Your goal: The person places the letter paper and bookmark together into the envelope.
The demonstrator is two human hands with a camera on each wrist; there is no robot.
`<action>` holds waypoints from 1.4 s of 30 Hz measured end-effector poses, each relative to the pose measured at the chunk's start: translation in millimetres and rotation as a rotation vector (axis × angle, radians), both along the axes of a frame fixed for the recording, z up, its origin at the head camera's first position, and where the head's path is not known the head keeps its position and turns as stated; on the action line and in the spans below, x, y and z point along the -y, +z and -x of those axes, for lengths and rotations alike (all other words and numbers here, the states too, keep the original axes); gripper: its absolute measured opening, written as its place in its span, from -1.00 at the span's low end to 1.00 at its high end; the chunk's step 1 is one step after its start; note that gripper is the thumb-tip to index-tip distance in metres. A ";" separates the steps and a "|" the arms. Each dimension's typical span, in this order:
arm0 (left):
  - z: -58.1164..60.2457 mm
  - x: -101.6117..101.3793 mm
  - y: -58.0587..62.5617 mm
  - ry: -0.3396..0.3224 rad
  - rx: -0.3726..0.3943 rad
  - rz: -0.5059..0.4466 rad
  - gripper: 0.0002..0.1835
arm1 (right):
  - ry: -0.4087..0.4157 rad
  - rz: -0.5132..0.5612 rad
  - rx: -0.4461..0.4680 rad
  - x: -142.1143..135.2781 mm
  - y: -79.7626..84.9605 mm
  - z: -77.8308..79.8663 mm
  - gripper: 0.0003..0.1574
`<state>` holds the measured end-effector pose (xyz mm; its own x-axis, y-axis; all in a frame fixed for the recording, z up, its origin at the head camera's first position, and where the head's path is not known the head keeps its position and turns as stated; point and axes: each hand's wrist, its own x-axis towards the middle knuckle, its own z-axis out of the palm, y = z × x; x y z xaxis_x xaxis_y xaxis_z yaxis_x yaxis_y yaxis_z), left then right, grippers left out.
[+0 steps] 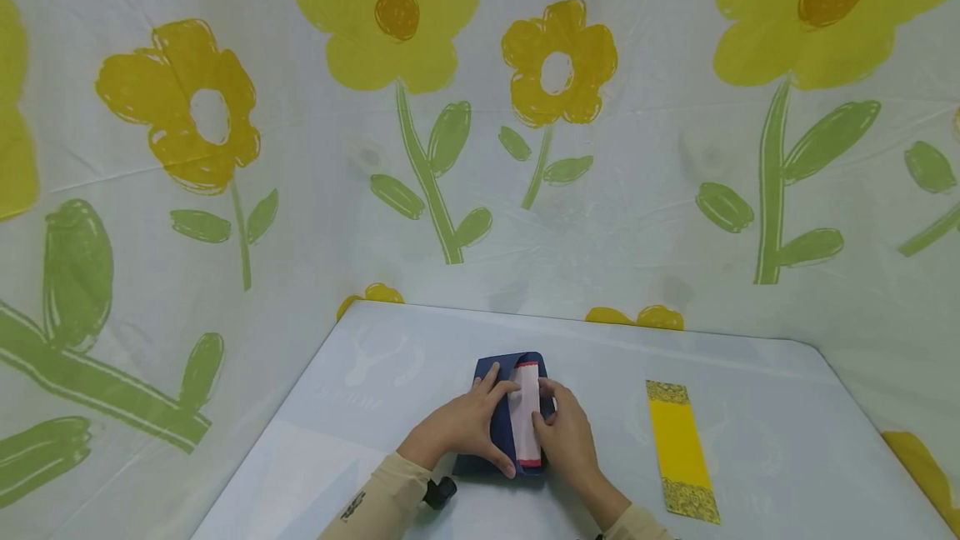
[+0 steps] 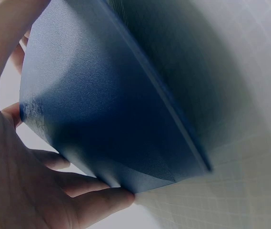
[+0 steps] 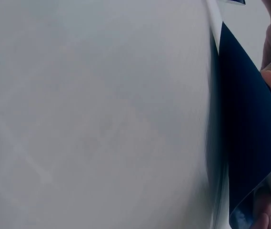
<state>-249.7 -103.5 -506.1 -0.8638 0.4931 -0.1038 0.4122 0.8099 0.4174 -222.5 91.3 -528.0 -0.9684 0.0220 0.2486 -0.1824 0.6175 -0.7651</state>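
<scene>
A dark blue folder (image 1: 504, 365) lies on the table, its cover parted. Inside shows a long white strip (image 1: 527, 415) with red bands at both ends. My left hand (image 1: 468, 423) spans the left cover and holds it, thumb low at its edge, fingers spread higher up. In the left wrist view, fingertips sit at the edge of the textured blue cover (image 2: 102, 95). With thumb and curled fingers, my right hand (image 1: 568, 437) grips the right side of the folder beside the strip. The right wrist view shows a curved blue flap (image 3: 249, 124) under that thumb; the other fingers are partly hidden.
A yellow strip with patterned ends (image 1: 682, 450) lies flat on the white table (image 1: 772, 390), right of the hands. Behind the table hangs a flowered white curtain (image 1: 637, 215). A small black device (image 1: 440, 492) is at the left wrist.
</scene>
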 end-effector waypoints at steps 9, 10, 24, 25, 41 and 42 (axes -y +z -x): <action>-1.3 -2.5 3.4 0.010 0.013 0.004 0.31 | -0.018 -0.007 -0.010 5.3 -1.0 0.7 -0.32; -1.4 -2.7 3.4 0.011 0.014 0.005 0.32 | -0.020 -0.008 -0.008 6.1 -1.0 0.6 -0.31; -1.2 -3.4 0.8 0.003 0.002 -0.001 0.31 | -0.022 -0.019 -0.001 11.8 -3.4 -0.1 -0.24; -1.2 -3.1 0.9 0.004 0.001 0.000 0.31 | -0.022 -0.022 -0.004 11.7 -3.4 -0.3 -0.25; 0.2 -0.2 -0.7 -0.008 -0.008 0.001 0.31 | 0.036 0.017 -0.019 13.2 -4.9 -1.0 -0.21; 0.4 -0.3 -0.8 -0.007 -0.009 0.001 0.31 | 0.036 0.020 -0.018 14.0 -4.7 -1.0 -0.20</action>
